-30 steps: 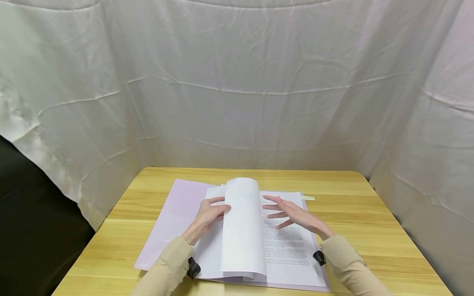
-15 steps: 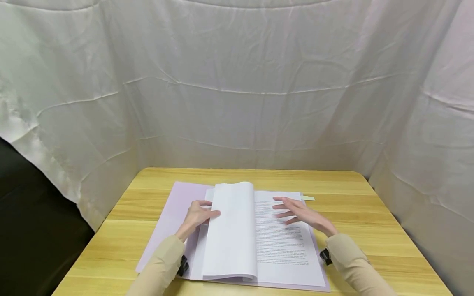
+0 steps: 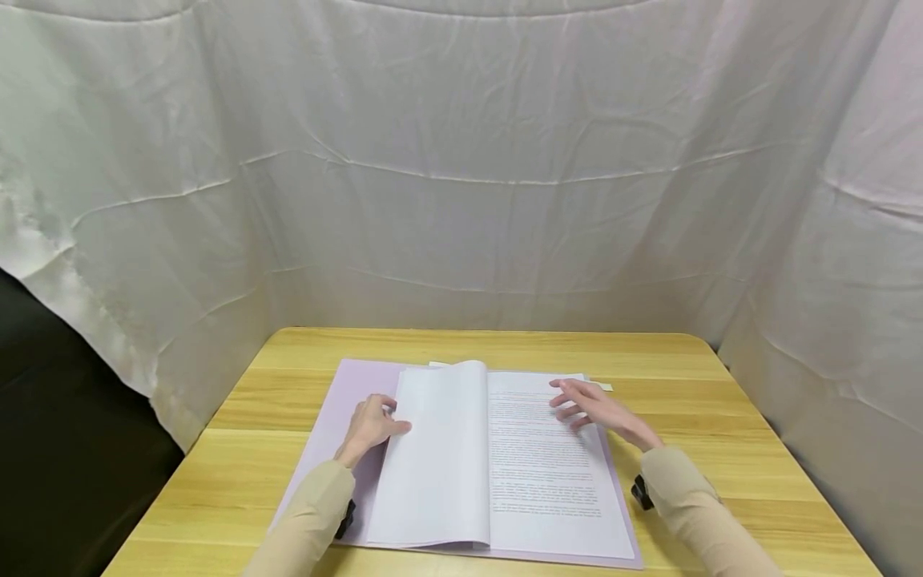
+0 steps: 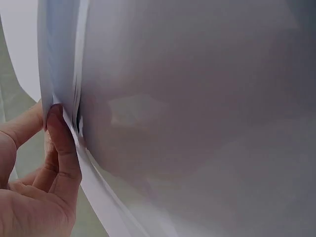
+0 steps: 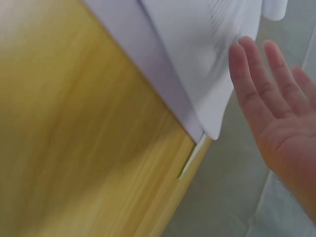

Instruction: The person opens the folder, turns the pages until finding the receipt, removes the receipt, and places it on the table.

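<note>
the whole scene is backed by a pale grey fabric backdrop (image 3: 505, 216), by which the worktop (image 3: 750, 473), finished in a light yellow wood grain, is surrounded at the back and sides. the lower left corner of the head view is filled by a black surface (image 3: 72, 449). on the worktop, near its front edge, a lilac folder (image 3: 368, 378) is laid open, with white paper spread across it. its right side is covered by a printed page (image 3: 541, 481), on which dense lines of dark text are set in paragraphs; at this size the words cannot be read. beside it, a white page (image 3: 436, 465) is bowed up along the middle of the folder, and its upper face is seen as plain white. both forearms are covered by beige sleeves (image 3: 699, 513). the edge of the white page is pinched between the thumb and curled fingers of the left hand (image 3: 371, 425), by which the lilac cover is partly hidden. the right hand (image 3: 602, 409) is held over the upper right of the printed page, fingers loosely extended and spread, with nothing gripped; whether the paper is touched cannot be told. a small black device (image 3: 641, 493) is worn at the right wrist. past the upper right corner of the paper, a narrow pale tab (image 3: 602, 387) is left jutting out over the worktop.
</note>
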A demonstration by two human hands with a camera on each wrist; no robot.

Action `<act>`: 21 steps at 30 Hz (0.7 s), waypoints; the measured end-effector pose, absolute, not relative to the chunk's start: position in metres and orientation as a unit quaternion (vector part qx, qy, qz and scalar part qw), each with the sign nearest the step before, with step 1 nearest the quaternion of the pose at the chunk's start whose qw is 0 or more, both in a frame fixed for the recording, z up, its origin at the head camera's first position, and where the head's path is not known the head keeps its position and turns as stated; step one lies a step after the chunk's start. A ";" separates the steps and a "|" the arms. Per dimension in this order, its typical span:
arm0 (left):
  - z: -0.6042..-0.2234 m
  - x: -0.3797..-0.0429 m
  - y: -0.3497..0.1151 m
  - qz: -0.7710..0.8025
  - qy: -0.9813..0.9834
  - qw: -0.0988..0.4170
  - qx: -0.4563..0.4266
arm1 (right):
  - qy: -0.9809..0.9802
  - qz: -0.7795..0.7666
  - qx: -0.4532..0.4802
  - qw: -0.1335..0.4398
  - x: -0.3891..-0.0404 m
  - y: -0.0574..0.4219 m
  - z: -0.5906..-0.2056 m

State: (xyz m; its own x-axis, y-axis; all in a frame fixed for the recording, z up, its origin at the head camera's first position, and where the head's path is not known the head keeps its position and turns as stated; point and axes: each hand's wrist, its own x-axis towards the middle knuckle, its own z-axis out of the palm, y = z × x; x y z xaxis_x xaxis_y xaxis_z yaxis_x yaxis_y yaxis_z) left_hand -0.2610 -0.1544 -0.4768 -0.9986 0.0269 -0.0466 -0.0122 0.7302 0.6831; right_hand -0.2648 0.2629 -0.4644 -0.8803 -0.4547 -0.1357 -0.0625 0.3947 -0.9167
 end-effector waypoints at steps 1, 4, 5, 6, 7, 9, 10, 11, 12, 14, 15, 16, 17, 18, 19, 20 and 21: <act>-0.478 -0.261 -0.155 0.364 0.931 0.026 0.004 | 0.820 -0.523 -0.154 0.175 -0.267 0.264 -0.466; -0.479 -0.260 -0.155 0.355 0.935 0.024 0.006 | 0.839 -0.506 -0.141 0.142 -0.273 0.266 -0.470; -0.479 -0.260 -0.154 0.352 0.936 0.023 0.008 | 0.845 -0.501 -0.134 0.132 -0.275 0.266 -0.471; -0.479 -0.260 -0.154 0.350 0.936 0.023 0.008 | 0.851 -0.494 -0.132 0.122 -0.277 0.267 -0.472; -0.480 -0.259 -0.153 0.346 0.938 0.020 0.010 | 0.858 -0.485 -0.127 0.111 -0.279 0.267 -0.473; -0.480 -0.259 -0.152 0.341 0.940 0.012 0.012 | 0.874 -0.462 -0.119 0.088 -0.283 0.269 -0.476; -0.480 -0.259 -0.151 0.338 0.941 0.007 0.010 | 0.883 -0.448 -0.119 0.075 -0.284 0.270 -0.477; -0.480 -0.259 -0.150 0.336 0.942 0.000 0.012 | 0.891 -0.434 -0.116 0.061 -0.286 0.270 -0.479; -0.481 -0.259 -0.149 0.334 0.943 -0.005 0.015 | 0.900 -0.419 -0.113 0.047 -0.288 0.270 -0.481; -0.480 -0.258 -0.146 0.330 0.943 -0.016 0.032 | 0.913 -0.393 -0.110 0.021 -0.292 0.270 -0.485; -0.480 -0.258 -0.144 0.330 0.943 -0.017 0.043 | 0.918 -0.381 -0.108 0.010 -0.294 0.270 -0.487; -0.480 -0.258 -0.142 0.329 0.943 -0.014 0.054 | 0.922 -0.371 -0.108 0.001 -0.296 0.270 -0.488; -0.481 -0.257 -0.141 0.332 0.941 -0.008 0.067 | 0.925 -0.366 -0.106 -0.004 -0.298 0.270 -0.490; -0.481 -0.257 -0.139 0.333 0.939 -0.002 0.082 | 0.927 -0.360 -0.104 -0.006 -0.300 0.271 -0.492; -0.482 -0.256 -0.137 0.334 0.937 0.007 0.098 | 0.929 -0.355 -0.105 -0.006 -0.301 0.271 -0.493; -0.482 -0.255 -0.136 0.336 0.935 0.018 0.113 | 0.932 -0.345 -0.107 -0.007 -0.302 0.271 -0.493; -0.482 -0.255 -0.134 0.336 0.932 0.028 0.129 | 0.935 -0.340 -0.105 -0.008 -0.303 0.271 -0.494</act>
